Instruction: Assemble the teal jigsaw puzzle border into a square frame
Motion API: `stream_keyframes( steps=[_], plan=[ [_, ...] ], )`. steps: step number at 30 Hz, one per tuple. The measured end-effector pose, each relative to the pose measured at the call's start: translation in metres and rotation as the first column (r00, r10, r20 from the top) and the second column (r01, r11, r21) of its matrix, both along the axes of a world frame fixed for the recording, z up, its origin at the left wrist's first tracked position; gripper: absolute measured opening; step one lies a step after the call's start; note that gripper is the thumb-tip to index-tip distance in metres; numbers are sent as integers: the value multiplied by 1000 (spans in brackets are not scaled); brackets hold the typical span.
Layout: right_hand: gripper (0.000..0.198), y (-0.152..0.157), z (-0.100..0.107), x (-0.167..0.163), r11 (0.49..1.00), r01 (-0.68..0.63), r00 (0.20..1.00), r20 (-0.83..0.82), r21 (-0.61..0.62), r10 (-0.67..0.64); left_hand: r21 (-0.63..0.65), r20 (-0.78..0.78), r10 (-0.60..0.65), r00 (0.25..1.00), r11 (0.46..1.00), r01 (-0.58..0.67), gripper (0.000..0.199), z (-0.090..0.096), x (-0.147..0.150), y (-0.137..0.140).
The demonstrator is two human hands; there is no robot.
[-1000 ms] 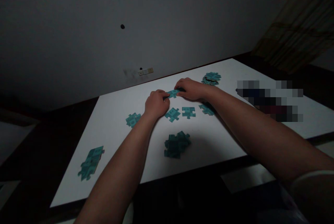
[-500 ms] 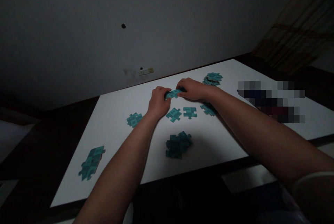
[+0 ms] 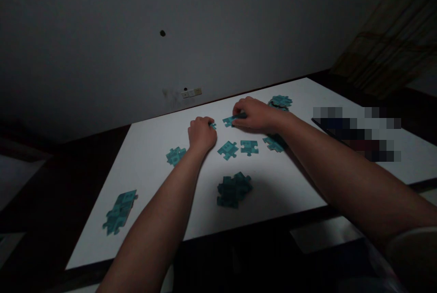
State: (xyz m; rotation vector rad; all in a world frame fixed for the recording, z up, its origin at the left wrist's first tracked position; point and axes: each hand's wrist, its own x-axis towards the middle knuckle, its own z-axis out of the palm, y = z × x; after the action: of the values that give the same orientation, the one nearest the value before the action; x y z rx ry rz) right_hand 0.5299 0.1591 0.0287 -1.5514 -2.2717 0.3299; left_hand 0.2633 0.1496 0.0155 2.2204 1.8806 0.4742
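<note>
Teal puzzle piece point(image 3: 227, 121), upper centre, sits in the right hand's point(image 3: 253, 116) nearly closed grip, pinched at one end, probably to leave its left edge uncovered. The left hand point(image 3: 202, 134) curls over a second piece point(image 3: 213, 125); how firmly, I cannot tell. Two loose pieces point(image 3: 249, 147) lie singly mid-frame on the counter point(image 3: 160, 132), perhaps for easy viewing.

Teal knobbed jigsaw pieces point(image 3: 249, 147) showing lighter and darker patches, white rectangular surface point(image 3: 283, 188), brownish striped curtain point(image 3: 385, 51)
</note>
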Motion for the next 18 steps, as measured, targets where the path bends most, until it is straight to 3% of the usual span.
stream_keyframes(
  steps=[2, 5, 7, 9, 13, 16, 18],
  plan=[
    [31, -10, 14, -2, 991, 0, 1000, -9, -131, -1, -2, -7, 4, 1000, 1000, -4, 53, 1, 1, -1],
    [48, -26, 30, -8, 938, -23, 995, 86, -346, 56, 5, 2, -8, 1000, 1000, 8, 55, 0, 1, -1],
    [57, -33, 33, -12, 914, -16, 977, 186, -406, 100, 6, 5, -13, 1000, 1000, 13, 55, -1, 1, -1],
    [60, -37, 34, -16, 906, -13, 964, 235, -423, 124, 8, 5, -12, 1000, 1000, 12, 55, -3, 1, 0],
    [57, -40, 32, -24, 903, -35, 974, 186, -428, 126, 21, 18, -13, 1000, 1000, 12, 54, -5, 1, 0],
    [50, -41, 29, -34, 928, -105, 982, 109, -358, 153, 9, 17, -15, 1000, 1000, 15, 53, -5, 1, -1],
    [56, -42, 25, -44, 944, -194, 975, 52, -267, 215, 2, 21, -8, 1000, 1000, 8, 51, -4, 2, -1]
  ],
)
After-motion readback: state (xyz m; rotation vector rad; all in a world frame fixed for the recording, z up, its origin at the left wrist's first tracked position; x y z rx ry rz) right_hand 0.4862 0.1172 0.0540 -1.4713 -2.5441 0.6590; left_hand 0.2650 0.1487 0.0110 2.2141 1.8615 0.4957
